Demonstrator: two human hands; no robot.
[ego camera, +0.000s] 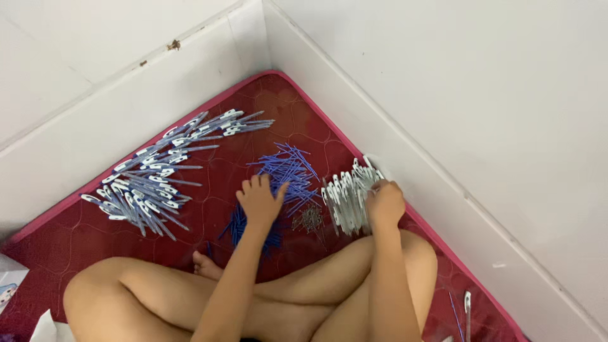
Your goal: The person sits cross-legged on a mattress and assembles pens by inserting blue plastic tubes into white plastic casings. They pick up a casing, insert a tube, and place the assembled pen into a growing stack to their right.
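The left hand (259, 201) lay flat, fingers spread wide, pressed onto a loose heap of thin blue refills (285, 174) and gripping nothing that showed. The right hand (385, 202) was curled, knuckles up, over a row of pale plastic barrels (345, 196) near the wall; whether it pinched one, I couldn't tell. Between the two heaps sat a small tangle of fine metal springs (309, 218). Far left, a long fan of finished pens (158, 174), blue and white, slim and glossy. All of it rested on a dark red quilted mat (76, 234), pink-edged, tucked into a white corner, crossed bare legs below.
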